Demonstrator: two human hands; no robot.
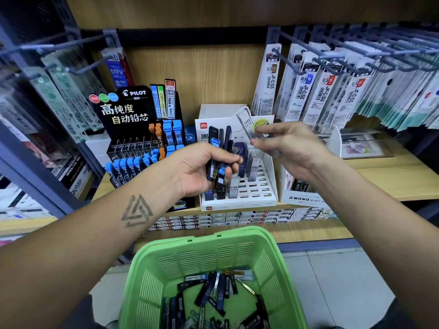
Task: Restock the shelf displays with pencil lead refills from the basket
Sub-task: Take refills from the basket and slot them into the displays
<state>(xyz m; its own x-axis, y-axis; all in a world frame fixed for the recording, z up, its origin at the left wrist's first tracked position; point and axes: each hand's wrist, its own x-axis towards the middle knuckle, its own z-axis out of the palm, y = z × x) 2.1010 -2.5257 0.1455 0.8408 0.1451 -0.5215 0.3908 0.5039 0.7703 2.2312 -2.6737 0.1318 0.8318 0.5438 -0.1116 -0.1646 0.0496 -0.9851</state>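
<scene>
— How far along are you?

— Partway. My left hand (209, 167) grips a bunch of dark refill cases (217, 162); my right hand (282, 148) pinches one clear case (247, 123) above the white rack (268, 191) at twelve o'clock.

— What's left?

— Plenty. The rack has open slots, and the green basket (270, 248) at six o'clock holds many refills (213, 293).

Wood-grain shelf unit (213, 67), dark metal peg hooks (332, 43), pale tiled floor (332, 281)
</scene>
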